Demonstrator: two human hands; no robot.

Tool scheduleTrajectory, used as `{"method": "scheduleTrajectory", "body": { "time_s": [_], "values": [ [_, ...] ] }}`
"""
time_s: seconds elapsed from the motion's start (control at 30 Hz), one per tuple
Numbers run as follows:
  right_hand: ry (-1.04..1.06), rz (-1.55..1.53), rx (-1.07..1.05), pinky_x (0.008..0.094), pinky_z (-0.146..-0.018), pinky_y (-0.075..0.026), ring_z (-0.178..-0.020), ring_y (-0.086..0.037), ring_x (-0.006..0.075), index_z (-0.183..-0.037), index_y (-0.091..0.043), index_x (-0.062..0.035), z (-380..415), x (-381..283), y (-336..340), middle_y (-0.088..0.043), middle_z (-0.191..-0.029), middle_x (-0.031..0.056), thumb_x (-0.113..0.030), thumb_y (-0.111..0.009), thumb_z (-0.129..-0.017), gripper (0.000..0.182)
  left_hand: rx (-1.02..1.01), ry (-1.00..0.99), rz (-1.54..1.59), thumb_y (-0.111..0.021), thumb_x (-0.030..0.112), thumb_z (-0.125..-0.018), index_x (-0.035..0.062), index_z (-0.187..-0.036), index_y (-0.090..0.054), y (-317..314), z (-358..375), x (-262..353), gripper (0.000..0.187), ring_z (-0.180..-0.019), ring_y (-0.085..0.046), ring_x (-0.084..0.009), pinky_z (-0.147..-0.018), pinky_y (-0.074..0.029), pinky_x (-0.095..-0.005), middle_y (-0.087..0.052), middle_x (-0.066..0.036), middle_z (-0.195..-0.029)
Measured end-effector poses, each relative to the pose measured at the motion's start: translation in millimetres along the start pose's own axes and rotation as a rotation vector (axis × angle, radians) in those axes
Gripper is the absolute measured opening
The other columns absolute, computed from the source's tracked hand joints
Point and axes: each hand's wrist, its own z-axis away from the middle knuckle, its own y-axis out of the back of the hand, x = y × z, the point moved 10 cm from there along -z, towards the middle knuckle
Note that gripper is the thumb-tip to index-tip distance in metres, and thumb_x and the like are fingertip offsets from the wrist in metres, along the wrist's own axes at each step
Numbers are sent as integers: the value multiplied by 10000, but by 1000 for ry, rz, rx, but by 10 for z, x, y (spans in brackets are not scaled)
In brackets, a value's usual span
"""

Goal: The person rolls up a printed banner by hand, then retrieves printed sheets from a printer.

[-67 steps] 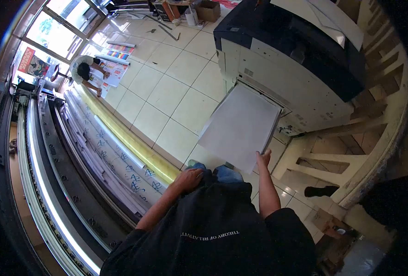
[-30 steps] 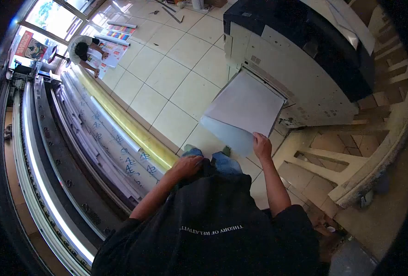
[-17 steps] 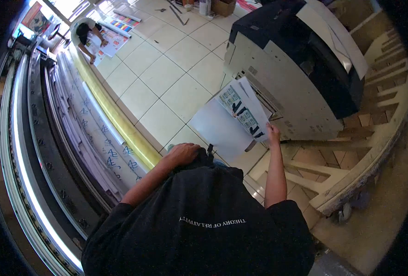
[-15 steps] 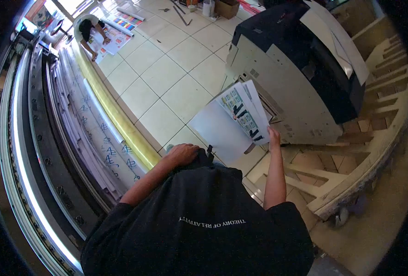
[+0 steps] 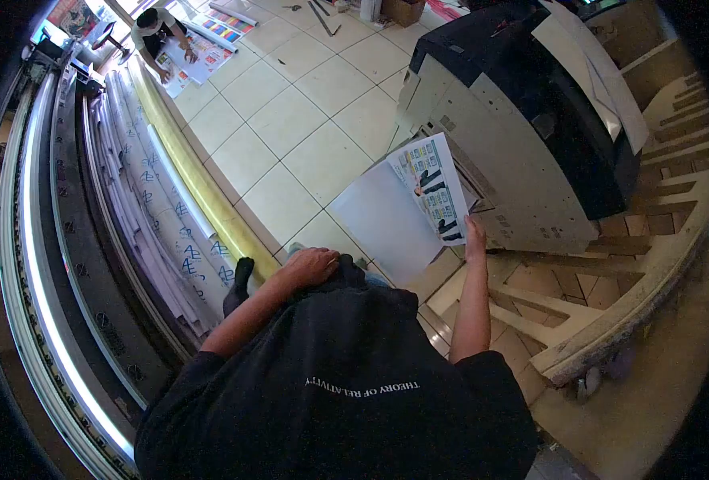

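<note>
My right hand (image 5: 474,239) grips the lower right edge of a few sheets of paper. The top one is a printed sheet (image 5: 434,184) with small pictures and dark figures, and a blank white sheet (image 5: 386,228) spreads out to its left. My left hand (image 5: 312,266) rests at the front of my black shirt (image 5: 338,360), fingers bent against the dark cloth; whether anything is inside them is hidden.
A large grey and black machine (image 5: 514,136) stands at the right beside a cream railing (image 5: 610,320). Long rolls, one yellow (image 5: 202,188), lie left near a long machine (image 5: 74,240). Another person (image 5: 158,40) crouches over printed sheets (image 5: 198,60) on the tiled floor (image 5: 290,120).
The printed sheet has shifted and now lies flatter over the others, which were fanned apart. A black shape has appeared beside my left forearm. The other person has raised their head.
</note>
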Motion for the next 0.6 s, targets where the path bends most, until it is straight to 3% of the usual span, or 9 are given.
{"method": "scheduleTrajectory", "body": {
  "time_s": [0.23, 0.37, 0.53, 0.6],
  "values": [
    [-5, 4, -14, 296, -883, -402, -983, -550, 192, -1105, -572, 43, 40, 97, 20, -597, -1073, 107, -209, -545, -887, 335, 25, -51, 19, -416, 275, -907, 53, -1110, -536, -73, -21, -59, 324, -976, -575, -339, -858, -455, -436, -607, -176, -1042],
    [40, 63, 43, 289, -866, -409, -957, -556, 180, -1089, -584, 39, 265, -104, -21, -605, -1047, 91, -235, -575, -872, 350, -69, -28, -23, -419, 277, -907, 56, -1127, -540, -81, -7, -23, 335, -988, -573, -337, -862, -454, -434, -604, -173, -1067],
    [38, 146, 19, 271, -847, -416, -950, -560, 154, -1096, -603, 22, 35, 370, 149, -623, -1027, 73, -263, -600, -858, 371, 0, -105, 6, -428, 278, -902, 51, -1126, -541, -223, -38, -80, 338, -985, -575, -339, -858, -456, -440, -605, -178, -1062],
    [20, 199, 19, 272, -835, -420, -935, -564, 157, -1084, -609, 22, 288, 116, -18, -628, -1004, 67, -270, -593, -863, 366, -72, -65, -23, -436, 279, -898, 48, -1131, -539, -164, -19, 9, 344, -980, -578, -340, -852, -459, -441, -609, -177, -1053]
  ]
}}
